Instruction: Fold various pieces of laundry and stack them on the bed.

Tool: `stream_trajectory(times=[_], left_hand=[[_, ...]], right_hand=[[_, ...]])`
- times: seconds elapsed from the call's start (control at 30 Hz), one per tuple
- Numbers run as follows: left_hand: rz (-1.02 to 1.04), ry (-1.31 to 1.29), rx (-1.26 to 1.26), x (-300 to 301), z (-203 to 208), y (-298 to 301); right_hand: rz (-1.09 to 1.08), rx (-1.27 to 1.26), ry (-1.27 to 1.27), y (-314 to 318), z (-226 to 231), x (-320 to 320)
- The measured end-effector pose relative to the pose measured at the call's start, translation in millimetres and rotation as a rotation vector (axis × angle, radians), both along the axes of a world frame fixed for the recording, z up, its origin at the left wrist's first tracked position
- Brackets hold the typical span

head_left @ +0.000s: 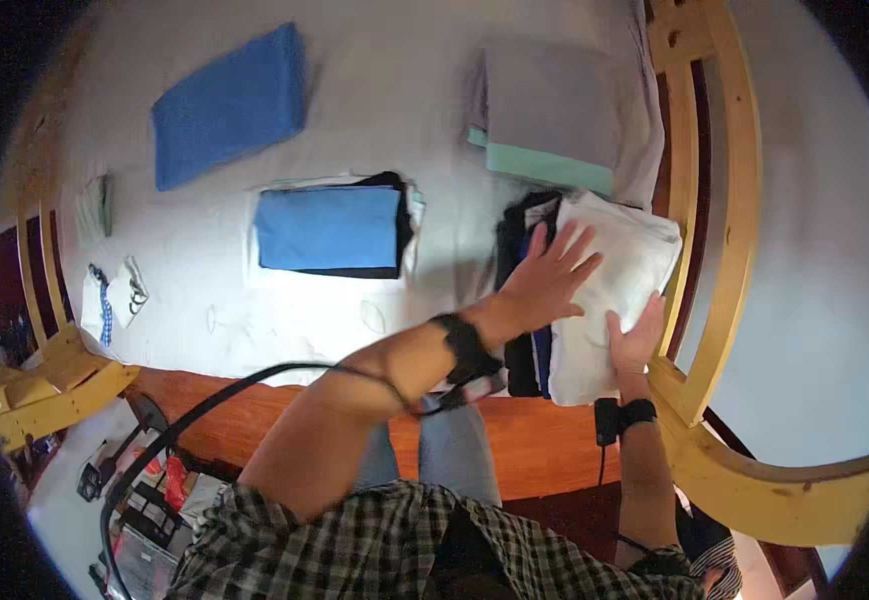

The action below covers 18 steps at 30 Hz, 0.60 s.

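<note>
At the bed's right side lies a white folded garment (609,270) on top of dark folded clothes (521,355), which show along its left edge. My left hand (544,283) reaches across with fingers spread over the garment's left part; the hand is a little blurred. On the garment's lower right edge rests my right hand (637,338), thumb and fingers apart. Both wrists wear black straps. To the left is a stack with a light blue folded cloth (326,230) on top, black and white cloth beneath it.
A blue folded towel (232,108) lies far left, and a grey folded cloth with a mint-green border (549,105) far right. Small cloths (114,295) sit near the left edge. A wooden bed rail (729,210) stands close on the right. A black cable (224,388) loops beside my left arm.
</note>
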<state>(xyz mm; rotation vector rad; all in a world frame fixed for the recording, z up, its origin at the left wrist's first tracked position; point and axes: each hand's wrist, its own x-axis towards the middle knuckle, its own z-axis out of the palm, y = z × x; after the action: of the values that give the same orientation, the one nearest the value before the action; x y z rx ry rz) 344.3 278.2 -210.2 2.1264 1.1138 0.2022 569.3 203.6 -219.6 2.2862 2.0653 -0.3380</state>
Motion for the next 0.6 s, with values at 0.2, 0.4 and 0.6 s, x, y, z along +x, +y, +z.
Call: stream_trajectory(times=[0.2, 0.4, 0.6], left_hand=[[0.362, -0.079, -0.317, -187.9, 25.7, -128.6], [0.773, -0.031, -0.582, -339.3, 56.6, -240.5], [0.964, -0.465, -0.810, -454.3, 156.9, -271.3]], right_hand=[[-0.039, -0.222, -0.256, -30.5, 35.5, -35.8], [-0.121, -0.056, -0.325, -76.0, 61.9, -104.3], [0.205, -0.048, 0.109, -148.1, 44.6, -315.1]])
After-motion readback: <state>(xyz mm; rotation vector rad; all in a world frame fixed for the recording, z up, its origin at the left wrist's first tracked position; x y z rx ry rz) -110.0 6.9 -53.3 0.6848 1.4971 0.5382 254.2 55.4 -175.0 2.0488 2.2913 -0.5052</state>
